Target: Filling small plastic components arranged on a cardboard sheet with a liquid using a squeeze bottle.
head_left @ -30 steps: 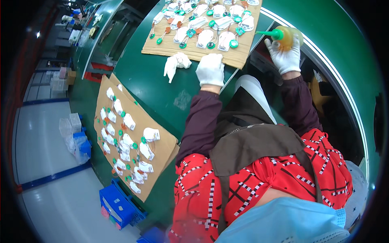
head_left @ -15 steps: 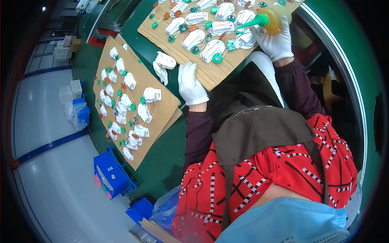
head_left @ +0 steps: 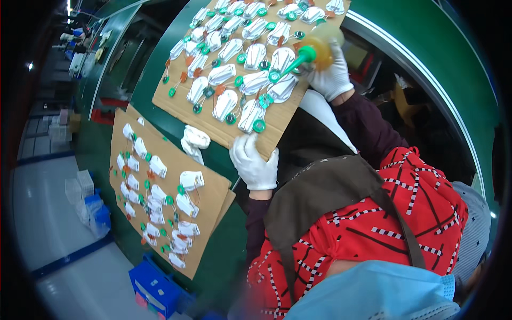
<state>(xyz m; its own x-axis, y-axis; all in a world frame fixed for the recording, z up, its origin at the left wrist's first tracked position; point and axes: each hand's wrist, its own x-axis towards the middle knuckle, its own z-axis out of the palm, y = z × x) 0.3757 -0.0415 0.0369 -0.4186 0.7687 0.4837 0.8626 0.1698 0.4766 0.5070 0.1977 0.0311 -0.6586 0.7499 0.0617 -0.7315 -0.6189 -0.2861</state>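
Head view: left hand [head_left: 254, 162], white glove, fingers clamped on near edge of cardboard sheet [head_left: 288, 114], thumb on top. Sheet lies on green table [head_left: 160, 114], loaded with white mask pieces [head_left: 255, 82] and green caps [head_left: 259, 126]. Right hand [head_left: 332, 74], gloved, fingers wrapped round yellow squeeze bottle [head_left: 320, 53]; green nozzle [head_left: 290, 62] points at a piece, likely touching, hard to tell. Advice: keep sheet pinned flat, nozzle low and steady, light squeeze, one piece at a time. Second sheet [head_left: 208, 192] lies beside; crumpled glove [head_left: 194, 141] between sheets.
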